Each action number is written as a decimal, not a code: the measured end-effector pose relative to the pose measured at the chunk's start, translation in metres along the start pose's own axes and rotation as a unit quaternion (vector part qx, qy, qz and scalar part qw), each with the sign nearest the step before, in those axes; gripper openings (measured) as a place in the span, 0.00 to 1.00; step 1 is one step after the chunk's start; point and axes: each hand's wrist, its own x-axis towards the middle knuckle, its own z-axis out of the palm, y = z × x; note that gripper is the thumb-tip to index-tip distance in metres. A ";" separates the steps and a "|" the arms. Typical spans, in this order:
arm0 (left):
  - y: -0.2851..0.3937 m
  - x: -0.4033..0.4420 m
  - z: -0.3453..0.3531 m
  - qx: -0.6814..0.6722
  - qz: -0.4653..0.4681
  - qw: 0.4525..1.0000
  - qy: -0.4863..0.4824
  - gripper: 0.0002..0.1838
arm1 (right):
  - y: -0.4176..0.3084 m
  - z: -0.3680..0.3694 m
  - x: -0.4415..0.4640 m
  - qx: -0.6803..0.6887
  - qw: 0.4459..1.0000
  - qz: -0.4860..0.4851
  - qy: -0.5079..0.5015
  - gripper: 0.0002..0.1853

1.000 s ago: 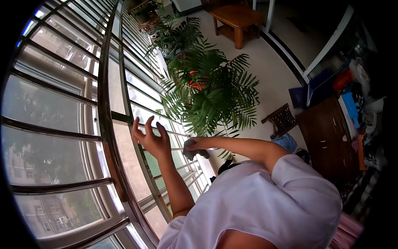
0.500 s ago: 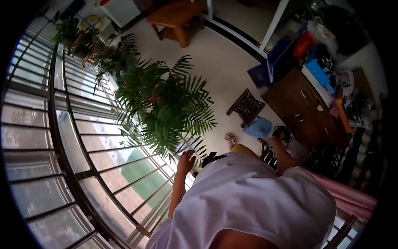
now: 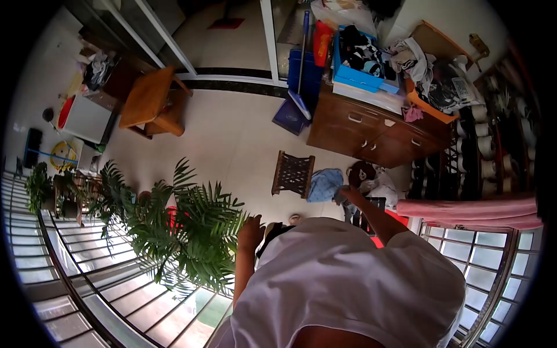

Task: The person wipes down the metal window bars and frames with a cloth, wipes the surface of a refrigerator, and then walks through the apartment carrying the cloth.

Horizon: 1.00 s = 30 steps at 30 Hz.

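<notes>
My left hand (image 3: pixel 250 232) hangs beside the leafy potted palm (image 3: pixel 197 238), close to its right-hand fronds. Its fingers are loosely bent, and nothing shows in them. A black strap-like thing (image 3: pixel 272 236) lies near it, against my white shirt (image 3: pixel 348 267). Reaching forward, my right hand (image 3: pixel 350 195) is closed near a blue denim cloth (image 3: pixel 325 185) and a heap of white and dark fabric (image 3: pixel 376 184). A small greyish patch shows at its fingertips; whether that is held is too small to tell.
A low woven stool (image 3: pixel 293 174) stands ahead, by a brown cabinet (image 3: pixel 371 130) bearing a blue box (image 3: pixel 355 74) of clothes. A broom (image 3: pixel 301 69) leans beside it. Shoe racks (image 3: pixel 487 156) are right, a wooden table (image 3: pixel 148 101) far left, barred windows (image 3: pixel 87 290) lower left.
The view has swung rightward, so the cabinet, shoe racks and right window show more fully. My right hand has moved forward, beside the denim cloth. My left hand stays near the palm.
</notes>
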 end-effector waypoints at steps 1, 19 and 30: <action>0.007 0.012 -0.008 0.007 -0.013 1.000 -0.022 0.25 | -0.023 -0.010 -0.019 0.043 0.999 -0.005 -0.014 0.26; -0.128 0.222 -0.125 0.057 0.043 0.974 -0.214 0.23 | -0.237 0.130 0.073 0.524 0.839 0.113 -0.091 0.17; -0.335 0.261 -0.256 0.089 -0.199 0.963 -0.158 0.26 | -0.505 0.281 0.151 0.480 0.860 0.070 -0.157 0.16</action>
